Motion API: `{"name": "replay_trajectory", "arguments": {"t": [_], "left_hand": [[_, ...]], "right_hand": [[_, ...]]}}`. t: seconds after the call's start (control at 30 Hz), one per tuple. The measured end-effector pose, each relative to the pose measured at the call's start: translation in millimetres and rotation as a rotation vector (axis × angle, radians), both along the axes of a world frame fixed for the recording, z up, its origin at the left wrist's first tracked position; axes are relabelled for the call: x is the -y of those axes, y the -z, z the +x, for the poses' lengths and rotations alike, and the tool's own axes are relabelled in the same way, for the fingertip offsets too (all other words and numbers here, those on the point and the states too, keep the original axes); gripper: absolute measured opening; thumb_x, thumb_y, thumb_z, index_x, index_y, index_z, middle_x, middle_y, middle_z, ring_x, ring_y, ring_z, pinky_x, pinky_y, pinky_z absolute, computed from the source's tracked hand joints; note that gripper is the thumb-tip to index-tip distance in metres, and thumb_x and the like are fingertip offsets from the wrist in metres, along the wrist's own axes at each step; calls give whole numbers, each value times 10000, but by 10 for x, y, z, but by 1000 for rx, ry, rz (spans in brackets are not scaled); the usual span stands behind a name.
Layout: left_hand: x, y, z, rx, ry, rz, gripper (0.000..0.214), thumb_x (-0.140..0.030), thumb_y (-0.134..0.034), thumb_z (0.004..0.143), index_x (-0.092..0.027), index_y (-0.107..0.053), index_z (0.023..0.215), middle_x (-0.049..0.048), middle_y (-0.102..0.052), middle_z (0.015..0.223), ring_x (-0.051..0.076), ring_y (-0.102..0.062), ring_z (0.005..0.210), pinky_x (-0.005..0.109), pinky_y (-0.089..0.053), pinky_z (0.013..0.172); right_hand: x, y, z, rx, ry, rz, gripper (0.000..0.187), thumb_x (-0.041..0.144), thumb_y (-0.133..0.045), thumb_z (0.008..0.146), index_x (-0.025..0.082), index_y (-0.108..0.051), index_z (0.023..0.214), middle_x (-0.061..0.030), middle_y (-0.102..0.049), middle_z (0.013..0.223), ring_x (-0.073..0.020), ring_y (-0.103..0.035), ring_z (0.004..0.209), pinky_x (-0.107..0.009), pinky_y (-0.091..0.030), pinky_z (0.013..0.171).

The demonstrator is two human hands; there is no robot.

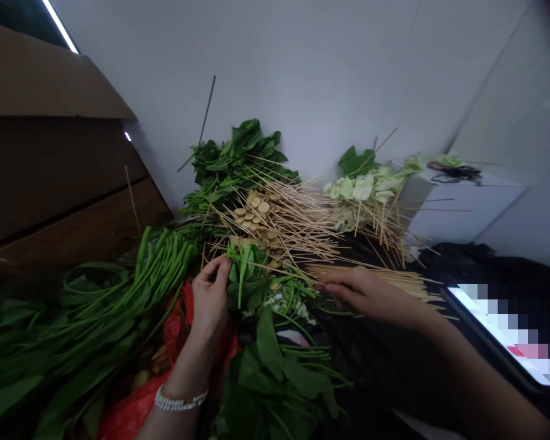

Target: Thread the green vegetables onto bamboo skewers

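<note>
My left hand (pixel 213 293) is closed, pinching leafy greens (pixel 247 278) by their stems, with the leaves hanging down beside the fingers. My right hand (pixel 355 290) is closed on the end of a thin wooden skewer (pixel 284 271), which points left toward those greens. Whether its tip pierces the stems is too small to tell. Just behind my right hand lies a bundle of bare skewers (pixel 394 280). Loose leafy greens (pixel 279 379) lie in front, between my forearms. A large bunch of long-stemmed greens (pixel 96 305) fills the left side.
Skewered potato slices (pixel 256 211) form a pile at the back middle, with skewered greens (pixel 242 150) behind it. Skewered cabbage pieces (pixel 364 186) stand at the back right. A red plastic bag (pixel 135 403) lies under my left forearm. A lit phone (pixel 499 336) rests at right, a cardboard box (pixel 50 165) at left.
</note>
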State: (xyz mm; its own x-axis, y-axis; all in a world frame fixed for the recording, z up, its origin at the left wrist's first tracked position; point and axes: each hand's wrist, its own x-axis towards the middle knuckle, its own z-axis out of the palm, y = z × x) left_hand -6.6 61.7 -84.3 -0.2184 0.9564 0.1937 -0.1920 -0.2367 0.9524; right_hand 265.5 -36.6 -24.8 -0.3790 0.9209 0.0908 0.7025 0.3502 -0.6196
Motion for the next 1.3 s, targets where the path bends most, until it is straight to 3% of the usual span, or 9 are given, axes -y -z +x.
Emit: {"name": "replay_trajectory", "arguments": {"t": [0.13, 0.3, 0.43, 0.53, 0.63, 0.73, 0.9, 1.1, 1.3], "left_hand": [[54, -73, 16, 27, 1, 99, 421, -461, -669, 810, -256, -654, 1177, 45, -681, 1155, 168, -628, 1024, 249, -481, 850], [122, -162, 61, 13, 60, 100, 506, -398, -684, 810, -245, -576, 1280, 81, -657, 1217, 217, -570, 1185, 282, -446, 938], [121, -127, 99, -1, 168, 9, 531, -390, -723, 766, -213, -591, 1249, 92, -676, 1177, 219, -624, 1086, 301, -467, 915], [124, -96, 123, -25, 208, -38, 546, -401, -755, 725, -194, -615, 1211, 98, -692, 1142, 223, -635, 1049, 302, -489, 880], [123, -77, 128, -34, 238, -71, 542, -415, -767, 705, -193, -637, 1182, 99, -694, 1150, 215, -648, 1003, 288, -507, 828], [106, -57, 115, -51, 257, -88, 493, -414, -773, 698, -181, -672, 1121, 107, -698, 1148, 213, -654, 981, 270, -515, 782], [81, -15, 96, -67, 273, -122, 470, -415, -798, 660, -161, -708, 1045, 110, -721, 1080, 196, -675, 857, 251, -521, 689], [100, -13, 98, -75, 290, -155, 394, -401, -812, 639, -169, -741, 948, 69, -745, 895, 163, -668, 754, 228, -510, 637], [79, -16, 98, -76, 266, -145, 367, -375, -818, 621, -168, -754, 917, 75, -744, 911, 180, -677, 781, 247, -528, 656]], "right_hand": [[40, -201, 198, -271, 104, -32, 309, 407, -497, 932, 185, -700, 1003, 28, -565, 578, -90, -463, 491, -213, -322, 461], [-234, -406, 425, -633, 504, 434, 309, 418, -554, 883, 231, -665, 1102, 24, -561, 609, -71, -328, 395, -223, -226, 371], [-743, -661, 704, -447, 689, 725, 369, 441, -494, 899, 212, -642, 1148, -29, -644, 720, -87, -404, 437, -236, -334, 409], [-1167, -879, 928, -278, 783, 795, 423, 395, -397, 941, 155, -604, 1221, -89, -697, 825, -128, -534, 528, -278, -423, 493], [-1500, -1048, 1105, -62, 881, 758, 435, 305, -340, 954, 76, -602, 1214, -147, -714, 880, -198, -641, 703, -336, -484, 637], [-1657, -1099, 1251, 312, 958, 699, 431, 211, -304, 953, 58, -600, 1226, -187, -705, 1024, -247, -652, 937, -370, -465, 827], [-1573, -867, 1462, 722, 1018, 409, 374, 110, -377, 898, 23, -648, 1139, -282, -669, 1051, -314, -634, 1030, -381, -452, 825], [-1395, -492, 1529, 878, 942, 251, 320, 63, -428, 846, 7, -690, 1021, -297, -678, 973, -355, -669, 959, -405, -475, 753], [-1389, -486, 1472, 947, 902, 231, 310, 87, -433, 863, 20, -672, 1050, -278, -687, 965, -354, -671, 956, -409, -477, 753]]}}
